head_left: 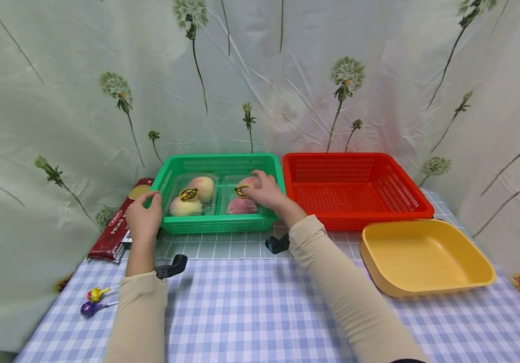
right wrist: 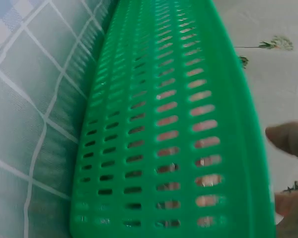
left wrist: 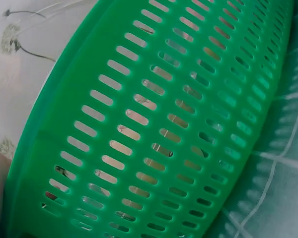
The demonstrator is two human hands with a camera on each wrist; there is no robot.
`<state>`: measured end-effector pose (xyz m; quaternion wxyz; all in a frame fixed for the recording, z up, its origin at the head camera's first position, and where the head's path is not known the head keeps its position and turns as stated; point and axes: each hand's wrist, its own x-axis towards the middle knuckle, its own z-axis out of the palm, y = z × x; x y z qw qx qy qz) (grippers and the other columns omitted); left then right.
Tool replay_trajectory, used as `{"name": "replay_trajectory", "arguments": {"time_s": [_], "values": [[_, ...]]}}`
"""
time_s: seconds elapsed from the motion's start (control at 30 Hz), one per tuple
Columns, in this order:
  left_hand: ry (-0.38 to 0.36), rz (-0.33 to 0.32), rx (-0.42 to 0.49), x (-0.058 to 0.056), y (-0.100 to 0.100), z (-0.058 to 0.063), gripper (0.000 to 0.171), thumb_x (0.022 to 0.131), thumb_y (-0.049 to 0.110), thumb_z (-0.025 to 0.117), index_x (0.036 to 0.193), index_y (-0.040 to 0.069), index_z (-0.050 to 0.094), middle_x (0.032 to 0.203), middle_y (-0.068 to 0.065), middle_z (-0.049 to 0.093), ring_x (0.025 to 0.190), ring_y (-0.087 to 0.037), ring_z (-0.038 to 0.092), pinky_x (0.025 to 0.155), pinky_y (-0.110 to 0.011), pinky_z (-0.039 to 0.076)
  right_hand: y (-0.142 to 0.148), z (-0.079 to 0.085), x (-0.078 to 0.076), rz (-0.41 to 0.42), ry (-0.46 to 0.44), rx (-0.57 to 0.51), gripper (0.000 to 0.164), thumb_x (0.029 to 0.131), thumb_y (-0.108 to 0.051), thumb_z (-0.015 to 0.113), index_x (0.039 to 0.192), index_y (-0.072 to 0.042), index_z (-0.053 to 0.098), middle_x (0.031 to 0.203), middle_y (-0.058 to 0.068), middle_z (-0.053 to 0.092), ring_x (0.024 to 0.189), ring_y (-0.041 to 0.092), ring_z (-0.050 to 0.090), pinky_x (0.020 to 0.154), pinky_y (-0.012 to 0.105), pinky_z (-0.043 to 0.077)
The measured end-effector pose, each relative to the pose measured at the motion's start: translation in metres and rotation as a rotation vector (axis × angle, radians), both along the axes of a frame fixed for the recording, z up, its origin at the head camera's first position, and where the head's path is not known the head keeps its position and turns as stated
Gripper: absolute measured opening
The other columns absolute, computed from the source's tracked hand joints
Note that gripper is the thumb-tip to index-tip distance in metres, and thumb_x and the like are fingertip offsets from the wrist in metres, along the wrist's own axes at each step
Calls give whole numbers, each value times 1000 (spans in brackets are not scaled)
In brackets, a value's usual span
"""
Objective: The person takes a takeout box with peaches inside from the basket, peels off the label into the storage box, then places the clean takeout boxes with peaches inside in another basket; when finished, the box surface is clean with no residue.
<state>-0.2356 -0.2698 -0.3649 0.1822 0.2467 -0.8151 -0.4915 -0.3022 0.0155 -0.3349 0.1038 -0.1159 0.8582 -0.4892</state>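
A green basket (head_left: 216, 223) stands at the back, holding two clear packs of peach-like fruit side by side. The left pack has pale yellow-pink fruit (head_left: 186, 205); the right has pinker fruit (head_left: 242, 205), partly hidden by my right hand (head_left: 266, 193). That hand reaches in over the basket's right side, fingertips at the pack's round label. Thumb and finger stand apart beyond the rim in the right wrist view. My left hand (head_left: 145, 217) is at the basket's left rim, thumb and fingers apart. In the left wrist view, the basket's slotted wall (left wrist: 139, 119) fills most of the picture.
A red basket (head_left: 332, 196) stands right of the green one, with a yellow tray (head_left: 427, 257) in front of it. Left of the green basket lies a dark red packet (head_left: 116, 227). Yellow and purple lollipops (head_left: 89, 308) lie on the checked cloth at front left.
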Motion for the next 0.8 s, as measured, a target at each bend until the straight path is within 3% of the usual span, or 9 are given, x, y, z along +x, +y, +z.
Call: {"name": "replay_trajectory", "arguments": {"time_s": [0.2,0.37,0.57,0.67,0.8], "values": [[10,36,83,-3,-1,-3,45,103,42,45,139,18,61,153,-10,47,141,-32,41,113,-59,36,-9,-8,-5,-63,-86,-49,66,96,-24,59,152,-6,31,150,17,44,137,32,42,114,47,39],[17,58,90,-4,1,-4,44,103,42,45,138,20,62,152,-9,49,139,-31,43,111,-58,37,-10,-10,-9,-82,-152,-85,56,100,-24,54,150,-6,36,147,13,45,130,28,44,111,44,39],[25,79,88,-5,2,-5,43,103,41,45,137,21,63,151,-8,50,138,-30,45,109,-56,38,-11,-7,-7,-94,-188,-107,44,102,-21,53,143,-7,44,136,11,50,92,17,46,80,31,41],[25,81,87,-5,2,-5,44,103,41,44,137,21,63,151,-8,50,137,-29,45,108,-54,38,-12,-7,-5,-97,-191,-121,40,102,-18,55,139,-7,46,136,11,50,71,15,38,64,26,37],[40,75,80,-4,3,-5,43,103,40,44,136,19,64,150,-8,51,135,-28,46,103,-51,39,-11,-9,-6,-116,-170,-145,41,100,-14,56,140,-14,47,145,12,42,76,17,42,56,26,34]]}}
